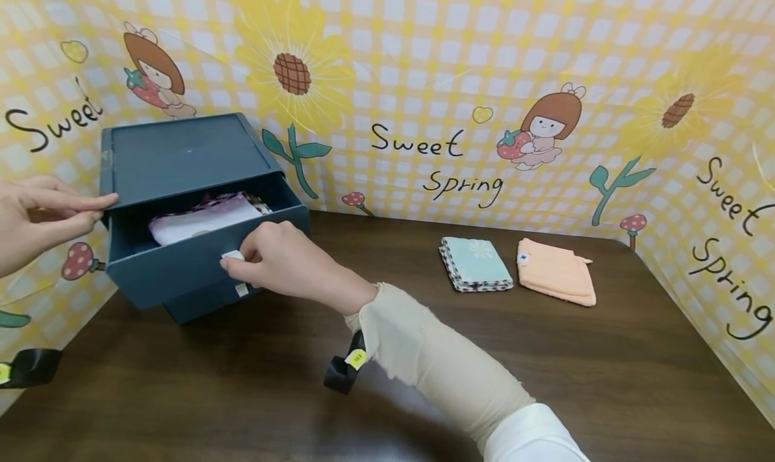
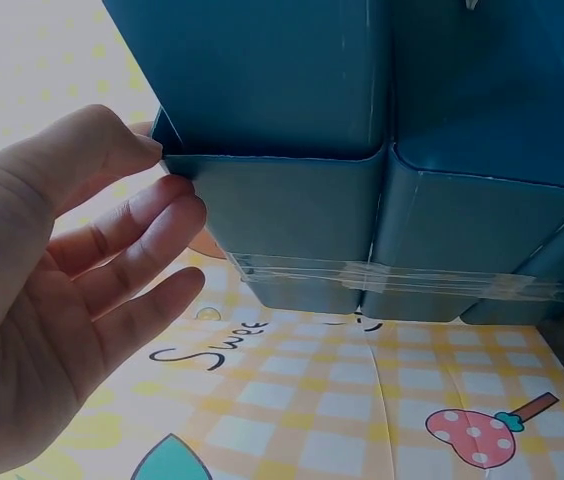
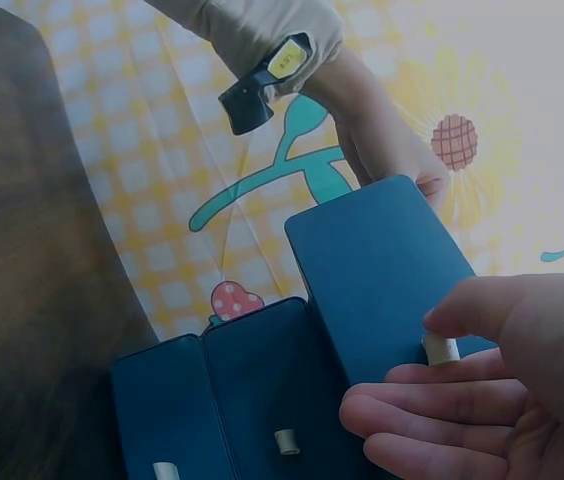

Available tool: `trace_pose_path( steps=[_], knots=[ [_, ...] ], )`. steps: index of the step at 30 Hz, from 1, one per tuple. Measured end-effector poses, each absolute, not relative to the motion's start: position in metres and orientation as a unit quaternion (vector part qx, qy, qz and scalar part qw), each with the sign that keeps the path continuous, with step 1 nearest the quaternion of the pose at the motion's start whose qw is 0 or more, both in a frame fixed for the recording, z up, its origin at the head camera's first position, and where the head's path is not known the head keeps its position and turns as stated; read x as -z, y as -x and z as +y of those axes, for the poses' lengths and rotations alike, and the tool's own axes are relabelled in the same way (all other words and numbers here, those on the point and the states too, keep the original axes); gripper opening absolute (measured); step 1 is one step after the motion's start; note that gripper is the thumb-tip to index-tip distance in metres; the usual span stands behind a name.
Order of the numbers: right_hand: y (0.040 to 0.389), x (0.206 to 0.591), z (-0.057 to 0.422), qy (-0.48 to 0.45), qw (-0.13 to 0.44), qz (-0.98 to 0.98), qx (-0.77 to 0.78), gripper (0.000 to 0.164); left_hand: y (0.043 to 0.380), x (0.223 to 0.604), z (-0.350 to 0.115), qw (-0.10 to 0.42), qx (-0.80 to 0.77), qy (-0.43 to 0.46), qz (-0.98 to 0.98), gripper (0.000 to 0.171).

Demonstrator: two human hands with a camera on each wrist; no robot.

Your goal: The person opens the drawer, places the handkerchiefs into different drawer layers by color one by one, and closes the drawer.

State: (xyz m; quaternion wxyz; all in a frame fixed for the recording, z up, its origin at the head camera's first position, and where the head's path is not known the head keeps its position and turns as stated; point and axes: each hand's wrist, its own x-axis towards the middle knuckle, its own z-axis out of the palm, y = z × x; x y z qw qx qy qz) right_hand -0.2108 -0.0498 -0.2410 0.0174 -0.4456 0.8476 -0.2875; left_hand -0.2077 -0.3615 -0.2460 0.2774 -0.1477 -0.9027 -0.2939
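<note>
A dark blue drawer cabinet (image 1: pixel 188 152) stands at the back left of the table, its top drawer (image 1: pixel 175 270) pulled partway out. Folded cloth (image 1: pixel 202 223), white with a dark patterned edge, lies inside that drawer. My right hand (image 1: pixel 287 257) pinches the white pull tab (image 3: pixel 440 349) on the drawer front between thumb and forefinger. At the cabinet's near left corner, my left hand (image 1: pixel 39 223) grips the upper edge with thumb and fingertips. The left wrist view shows the thumb (image 2: pixel 112 150) on the rim, with the other fingers (image 2: pixel 142 270) spread below.
To the right on the brown table (image 1: pixel 387 374) lie a folded mint green cloth (image 1: pixel 478 263) with a checked edge and a folded peach cloth (image 1: pixel 557 274). Lower drawers (image 3: pixel 272 400) with white tabs sit below the pulled one. A yellow checked sheet (image 1: pixel 412 58) hangs around the table.
</note>
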Motion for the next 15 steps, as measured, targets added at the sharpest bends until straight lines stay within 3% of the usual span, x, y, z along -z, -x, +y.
trace_pose_path(
  steps=[6, 15],
  knots=[
    [0.216, 0.240, -0.054, 0.436, 0.026, 0.852, 0.287, 0.041, 0.201, 0.240, -0.354, 0.268, 0.305, 0.147, -0.902, 0.057],
    [0.224, 0.240, -0.063, 0.420, 0.041, 0.859, 0.291, 0.034, 0.206, 0.244, -0.361, 0.274, 0.288, 0.154, -0.905, 0.043]
  ],
)
